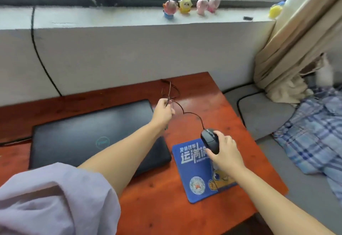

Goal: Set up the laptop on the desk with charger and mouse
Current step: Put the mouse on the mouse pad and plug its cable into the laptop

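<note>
Head view. At frame centre, the left hand (162, 111) is pinching the thin black mouse cable (192, 114), its loops trailing above. Lower right, the right hand (224, 150) is gripping the black wired mouse (210, 140) over the blue printed mouse pad (196, 175). The closed black laptop (88, 134) is lying centre-left on the red-brown wooden desk (157, 207). Advisable: untangle slack before seeking the port.

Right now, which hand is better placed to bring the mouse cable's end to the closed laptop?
The left hand: it already pinches the cable beside the laptop. The right hand is occupied holding the mouse over the blue pad.
</note>
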